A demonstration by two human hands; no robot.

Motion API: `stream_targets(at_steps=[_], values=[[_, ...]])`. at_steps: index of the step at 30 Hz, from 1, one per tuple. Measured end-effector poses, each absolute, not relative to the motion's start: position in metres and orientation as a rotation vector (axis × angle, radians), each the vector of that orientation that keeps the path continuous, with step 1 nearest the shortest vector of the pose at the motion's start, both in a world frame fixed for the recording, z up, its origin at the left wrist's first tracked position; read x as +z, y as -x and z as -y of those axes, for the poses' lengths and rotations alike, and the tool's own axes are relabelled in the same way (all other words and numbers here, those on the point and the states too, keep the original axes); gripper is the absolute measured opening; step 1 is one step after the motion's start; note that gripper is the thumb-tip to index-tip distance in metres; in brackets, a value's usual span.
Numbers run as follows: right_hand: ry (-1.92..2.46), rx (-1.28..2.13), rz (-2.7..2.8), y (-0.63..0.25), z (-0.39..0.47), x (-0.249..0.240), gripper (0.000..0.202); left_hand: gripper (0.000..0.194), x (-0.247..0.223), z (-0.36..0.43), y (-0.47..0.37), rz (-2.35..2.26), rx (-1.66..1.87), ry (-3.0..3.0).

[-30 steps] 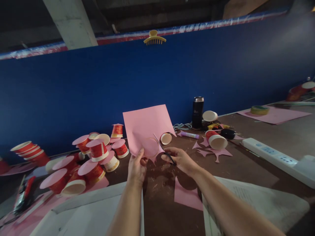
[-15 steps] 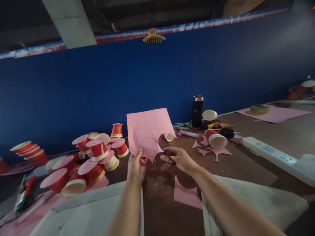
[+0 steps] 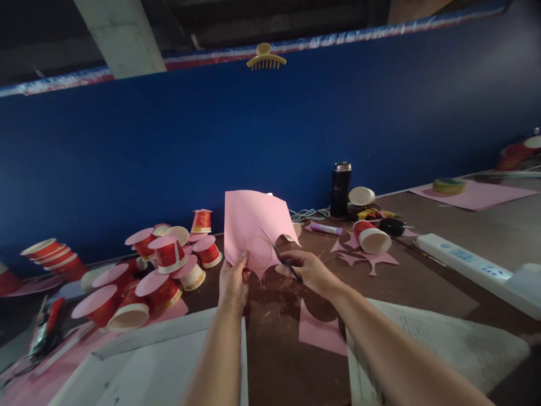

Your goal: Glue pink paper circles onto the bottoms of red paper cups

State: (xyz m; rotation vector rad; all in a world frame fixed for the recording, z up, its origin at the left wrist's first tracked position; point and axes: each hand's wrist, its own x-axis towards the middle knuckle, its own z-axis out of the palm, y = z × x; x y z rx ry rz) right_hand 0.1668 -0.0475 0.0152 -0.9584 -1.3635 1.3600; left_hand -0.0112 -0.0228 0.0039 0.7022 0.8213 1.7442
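Across the brown table (image 3: 274,369), as seen from the wearer's head, the sheet (image 3: 249,217) is held up clear of the top, between the two hands. The left hand (image 3: 233,283) pinches its lower edge, thumb on the front beside a drawn circle (image 3: 258,252); the right hand (image 3: 311,274) has its fingers closed round the scissors (image 3: 291,268), whose blade lies along the circle's right side. Over on the left, a stack (image 3: 54,259) of red cups sits nested one in another. Near it, a cluster of cups (image 3: 164,254) wears pink discs, insides hidden, while one tipped cup (image 3: 128,317) shows its pale interior. Another cup (image 3: 372,237) lies on its side by the scraps (image 3: 376,260), mouth toward us. I can't tell what the black flask (image 3: 340,192) holds. Compared with a second ago, the sheet's top has curled over and its upper edge sits lower; the cup (image 3: 297,230) behind it, whose round mouth showed fully, is now mostly covered. The clustered cups keep their arrangement.
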Motion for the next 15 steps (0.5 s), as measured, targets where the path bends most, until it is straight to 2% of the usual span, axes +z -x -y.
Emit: stream_targets(at_steps=[6,15], values=[[0.947,1.412,1.298,-0.1659,0.0480,0.0143,0.056,0.040,0.0049,0.0249,0.0116,-0.865,1.710,-0.741],[0.975,1.385,1.335,-0.1668,0.0496,0.0187,0.049,0.044,0.0059,0.0251,0.0129,-0.882,1.717,-0.745]])
